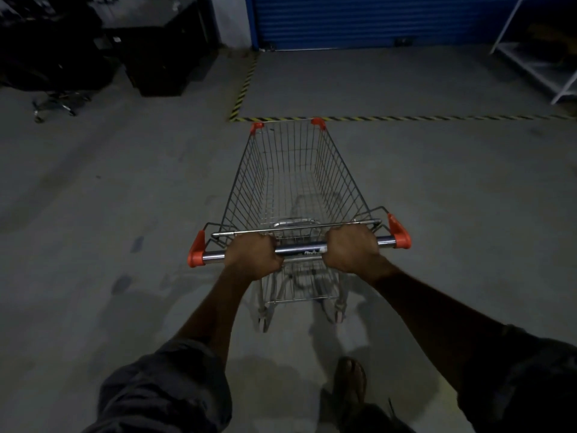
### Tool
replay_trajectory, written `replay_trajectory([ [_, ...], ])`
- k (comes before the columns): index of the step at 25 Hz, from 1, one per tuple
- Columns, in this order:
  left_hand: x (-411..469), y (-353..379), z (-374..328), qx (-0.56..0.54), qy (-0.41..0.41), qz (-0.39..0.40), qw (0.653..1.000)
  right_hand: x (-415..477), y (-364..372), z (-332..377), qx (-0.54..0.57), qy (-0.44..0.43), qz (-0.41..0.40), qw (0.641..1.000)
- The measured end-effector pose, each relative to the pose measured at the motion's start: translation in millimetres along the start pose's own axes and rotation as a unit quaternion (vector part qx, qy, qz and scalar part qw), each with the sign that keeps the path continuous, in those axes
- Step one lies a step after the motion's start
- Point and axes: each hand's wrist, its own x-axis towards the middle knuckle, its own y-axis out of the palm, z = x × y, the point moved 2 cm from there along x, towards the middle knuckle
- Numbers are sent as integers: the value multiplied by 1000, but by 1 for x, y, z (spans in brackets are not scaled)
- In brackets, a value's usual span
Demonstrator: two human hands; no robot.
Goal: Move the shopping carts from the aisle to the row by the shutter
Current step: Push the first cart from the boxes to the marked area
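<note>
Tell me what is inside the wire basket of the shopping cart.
The silver wire shopping cart basket holds no goods; only the grey concrete floor and the cart's underframe show through its mesh. Both hands, left and right, cover part of the near edge.

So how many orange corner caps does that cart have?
4: two on the basket's far rim, left and right, and one at each handle end, left and right. None looks hidden.

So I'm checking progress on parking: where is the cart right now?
In the head view the cart is centred on open floor, both hands on its handle, its front at the striped floor tape, short of the blue shutter.
</note>
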Motion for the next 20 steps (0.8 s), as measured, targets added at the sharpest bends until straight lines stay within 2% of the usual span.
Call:
replay_trajectory([
  [3,57,0,0,32,-6,-21,999,49,12,-26,-1,-4,-88,996],
  [5,93,-3,0,42,-13,-32,999,85,13,-45,-3,12,-110,994],
  [8,149,-8,1,44,-27,-45,998,141,26,-74,7,-12,-60,998],
  [20,356,-9,23,64,-24,-71,995,334,52,-168,6,-37,-136,990],
])
